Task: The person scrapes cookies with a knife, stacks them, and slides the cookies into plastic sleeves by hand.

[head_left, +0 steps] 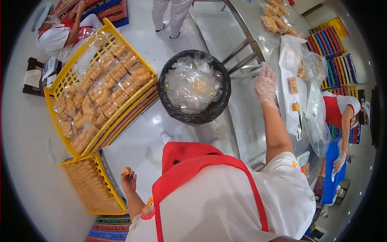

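My bare left hand (129, 181) is closed, with a small round golden biscuit (127, 170) at its fingertips, beside the yellow crates. My right hand (266, 85) wears a clear plastic glove and reaches forward along the edge of the steel table (269, 44). Its fingers are stretched out and nothing shows in them. To its right, a white sheet (287, 72) on the table bears a short row of biscuits (292, 85) and another small group (296, 107). Scissors (299, 131) lie close by, next to clear plastic bags (316, 117).
A black-lined bin (163, 94) full of clear wrappers stands ahead. On the left, a stacked yellow crate (152, 76) holds bagged biscuits; a lower yellow crate (102, 173) holds rows of biscuits. Co-workers are at upper left (64, 34), far ahead (171, 14) and right (336, 111).
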The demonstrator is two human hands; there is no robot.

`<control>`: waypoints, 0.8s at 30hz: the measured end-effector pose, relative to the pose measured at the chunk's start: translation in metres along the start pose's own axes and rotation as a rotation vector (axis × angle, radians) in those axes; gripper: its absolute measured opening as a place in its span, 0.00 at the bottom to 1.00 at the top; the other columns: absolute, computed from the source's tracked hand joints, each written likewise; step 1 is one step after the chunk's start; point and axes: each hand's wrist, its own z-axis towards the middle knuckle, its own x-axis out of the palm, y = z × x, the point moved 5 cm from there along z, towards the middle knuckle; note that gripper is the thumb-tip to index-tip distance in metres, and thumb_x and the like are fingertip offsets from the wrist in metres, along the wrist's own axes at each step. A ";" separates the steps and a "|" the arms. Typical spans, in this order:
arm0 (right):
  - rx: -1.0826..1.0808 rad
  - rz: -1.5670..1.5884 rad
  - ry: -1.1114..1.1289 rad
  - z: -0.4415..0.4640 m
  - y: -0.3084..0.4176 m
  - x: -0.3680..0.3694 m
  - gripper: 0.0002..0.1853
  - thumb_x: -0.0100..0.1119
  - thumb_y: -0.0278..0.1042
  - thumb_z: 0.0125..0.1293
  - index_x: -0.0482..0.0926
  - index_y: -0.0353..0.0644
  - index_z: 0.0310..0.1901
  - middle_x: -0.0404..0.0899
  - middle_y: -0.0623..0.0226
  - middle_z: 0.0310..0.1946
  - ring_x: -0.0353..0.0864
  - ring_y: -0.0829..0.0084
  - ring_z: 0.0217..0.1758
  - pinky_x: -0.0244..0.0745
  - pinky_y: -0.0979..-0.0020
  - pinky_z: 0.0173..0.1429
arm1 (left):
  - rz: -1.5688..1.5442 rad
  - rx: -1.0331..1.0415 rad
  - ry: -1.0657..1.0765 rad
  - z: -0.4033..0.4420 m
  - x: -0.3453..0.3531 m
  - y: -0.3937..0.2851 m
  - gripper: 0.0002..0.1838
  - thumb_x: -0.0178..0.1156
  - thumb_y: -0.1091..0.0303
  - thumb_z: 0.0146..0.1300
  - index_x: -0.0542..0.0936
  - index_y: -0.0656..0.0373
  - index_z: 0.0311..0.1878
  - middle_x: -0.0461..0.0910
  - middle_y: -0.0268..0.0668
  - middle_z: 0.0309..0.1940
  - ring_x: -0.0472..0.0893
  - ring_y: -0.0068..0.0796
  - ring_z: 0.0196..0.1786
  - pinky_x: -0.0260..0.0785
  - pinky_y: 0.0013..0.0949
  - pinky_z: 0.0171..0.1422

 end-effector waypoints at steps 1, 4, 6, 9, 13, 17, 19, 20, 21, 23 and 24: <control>0.023 -0.016 0.076 0.007 -0.009 0.012 0.31 0.49 0.31 0.67 0.62 0.43 0.73 0.67 0.57 0.68 0.67 0.56 0.69 0.64 0.57 0.72 | -0.004 0.001 0.003 0.001 -0.004 -0.008 0.22 0.63 0.51 0.57 0.79 0.51 0.52 0.80 0.33 0.46 0.76 0.40 0.53 0.69 0.45 0.57; 0.052 -0.082 0.212 0.013 -0.018 0.016 0.29 0.47 0.29 0.68 0.63 0.41 0.72 0.68 0.57 0.68 0.68 0.58 0.69 0.66 0.62 0.71 | 0.013 0.011 0.025 0.004 -0.007 -0.046 0.24 0.63 0.54 0.58 0.76 0.54 0.55 0.79 0.34 0.50 0.75 0.39 0.54 0.68 0.44 0.58; 0.124 -0.038 0.265 0.015 -0.018 0.009 0.26 0.46 0.29 0.68 0.65 0.38 0.69 0.71 0.56 0.64 0.71 0.56 0.66 0.68 0.62 0.69 | 0.039 0.034 0.038 0.007 -0.008 -0.081 0.24 0.63 0.55 0.58 0.76 0.54 0.55 0.79 0.35 0.50 0.75 0.40 0.54 0.68 0.44 0.58; 0.257 0.086 0.270 0.019 -0.024 -0.008 0.22 0.46 0.30 0.69 0.69 0.34 0.64 0.76 0.52 0.57 0.75 0.53 0.62 0.71 0.59 0.66 | 0.080 0.184 0.218 0.014 0.006 -0.157 0.25 0.64 0.55 0.60 0.75 0.54 0.59 0.79 0.34 0.55 0.77 0.38 0.56 0.67 0.44 0.59; 0.260 0.055 0.200 0.015 -0.054 0.025 0.22 0.50 0.31 0.66 0.71 0.38 0.61 0.77 0.56 0.52 0.76 0.56 0.60 0.72 0.61 0.64 | 0.210 0.412 0.339 -0.013 0.060 -0.245 0.27 0.64 0.55 0.63 0.74 0.55 0.62 0.78 0.36 0.60 0.77 0.38 0.60 0.68 0.45 0.61; 0.036 -0.093 0.322 0.015 -0.044 0.011 0.20 0.53 0.31 0.64 0.75 0.40 0.58 0.78 0.57 0.51 0.76 0.58 0.60 0.71 0.64 0.65 | 0.321 0.536 0.611 -0.059 0.151 -0.293 0.29 0.63 0.53 0.65 0.74 0.59 0.64 0.78 0.39 0.60 0.76 0.41 0.64 0.68 0.45 0.68; 0.177 0.029 0.209 0.017 -0.050 0.023 0.16 0.54 0.32 0.62 0.80 0.42 0.51 0.78 0.58 0.50 0.76 0.59 0.61 0.70 0.65 0.66 | 0.362 0.536 0.656 -0.066 0.180 -0.301 0.28 0.61 0.58 0.63 0.73 0.64 0.62 0.76 0.42 0.60 0.76 0.41 0.63 0.69 0.47 0.65; 0.243 0.085 0.145 0.018 -0.053 0.027 0.14 0.55 0.32 0.62 0.83 0.42 0.48 0.78 0.59 0.50 0.76 0.59 0.61 0.69 0.66 0.67 | 0.390 0.533 0.670 -0.071 0.192 -0.302 0.29 0.61 0.58 0.63 0.73 0.64 0.63 0.77 0.41 0.61 0.76 0.41 0.63 0.68 0.47 0.67; 0.172 0.018 0.147 0.016 -0.045 0.013 0.12 0.54 0.35 0.63 0.87 0.43 0.41 0.79 0.61 0.53 0.76 0.61 0.61 0.66 0.65 0.69 | 0.411 0.531 0.682 -0.076 0.203 -0.301 0.30 0.62 0.58 0.62 0.72 0.64 0.64 0.77 0.41 0.61 0.76 0.42 0.64 0.67 0.46 0.68; 0.053 -0.089 0.369 0.021 -0.042 0.025 0.14 0.52 0.37 0.64 0.88 0.44 0.41 0.79 0.63 0.57 0.75 0.62 0.63 0.64 0.64 0.71 | 0.416 0.545 0.675 -0.077 0.207 -0.293 0.33 0.63 0.57 0.60 0.71 0.65 0.65 0.78 0.40 0.60 0.77 0.41 0.63 0.67 0.46 0.69; -0.007 -0.153 0.476 0.026 -0.042 0.030 0.15 0.51 0.38 0.65 0.88 0.44 0.41 0.79 0.64 0.58 0.74 0.62 0.64 0.63 0.64 0.71 | 0.406 0.552 0.663 -0.075 0.199 -0.287 0.33 0.63 0.56 0.59 0.71 0.65 0.65 0.77 0.39 0.59 0.77 0.40 0.63 0.67 0.45 0.69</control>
